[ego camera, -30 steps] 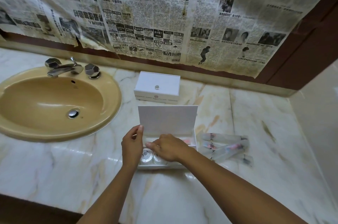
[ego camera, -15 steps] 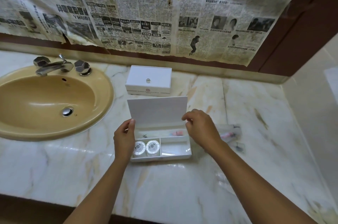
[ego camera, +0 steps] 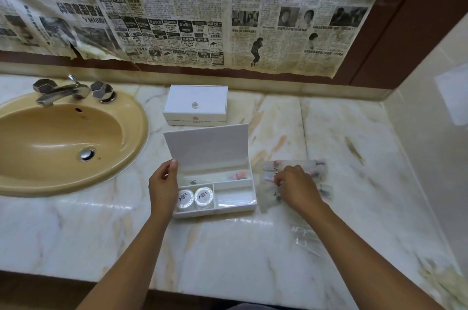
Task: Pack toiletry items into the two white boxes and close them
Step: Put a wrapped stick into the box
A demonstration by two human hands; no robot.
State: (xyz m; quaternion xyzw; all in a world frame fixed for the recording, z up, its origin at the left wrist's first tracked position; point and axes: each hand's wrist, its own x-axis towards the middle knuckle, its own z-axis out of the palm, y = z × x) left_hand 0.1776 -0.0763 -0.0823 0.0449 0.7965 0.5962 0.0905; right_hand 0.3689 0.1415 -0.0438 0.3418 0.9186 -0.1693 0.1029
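Observation:
An open white box (ego camera: 235, 208) stands on the marble counter, its lid (ego camera: 206, 146) raised at the back. Two round white soaps (ego camera: 195, 198) fill its front left compartment, and a clear packet with a pink item (ego camera: 238, 176) lies in the rear compartment. My left hand (ego camera: 163, 184) holds the box's left wall, thumb at the lid's corner. My right hand (ego camera: 296, 188) rests on a pile of clear toiletry packets (ego camera: 268, 192) right of the box, fingers curled onto one of them. A second white box (ego camera: 195, 104), closed, sits behind.
A tan sink (ego camera: 63, 142) with a metal tap (ego camera: 63, 90) lies to the left. Old newspaper (ego camera: 177, 11) covers the wall above the counter. A pale side wall (ego camera: 430, 147) bounds the counter on the right. Bare marble (ego camera: 228, 254) stretches in front of the box.
My right hand left the box lid's right edge and moved right and down onto the pile of clear packets. My left hand stayed on the box's left side.

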